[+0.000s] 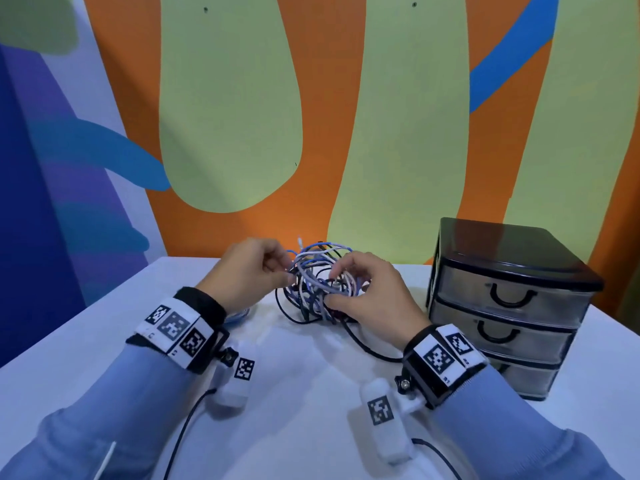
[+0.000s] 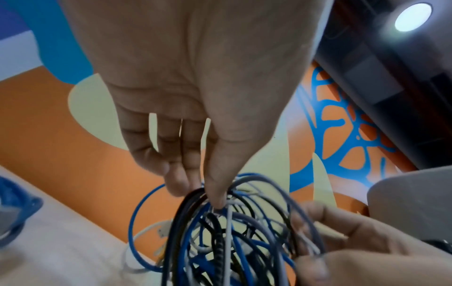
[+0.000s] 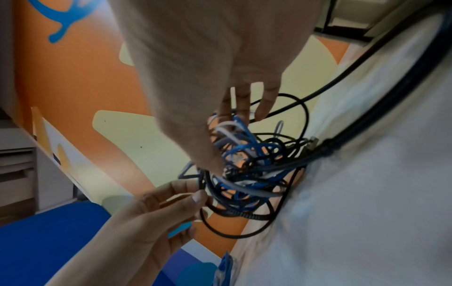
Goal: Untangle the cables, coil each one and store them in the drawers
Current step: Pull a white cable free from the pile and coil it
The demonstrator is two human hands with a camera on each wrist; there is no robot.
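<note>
Both the left hand (image 1: 251, 271) and right hand (image 1: 369, 292) pinch the cable tangle (image 1: 317, 285); only the head view shows the drawers (image 1: 509, 306).

Orange wall (image 1: 381, 98) with pale green shapes behind white table (image 1: 294, 393).

A big painted wall (image 1: 225, 116) with orange, pale green and blue shapes stood behind the far edge of the white table (image 1: 304, 420). A round bright lamp (image 2: 413, 17) shone overhead.
</note>
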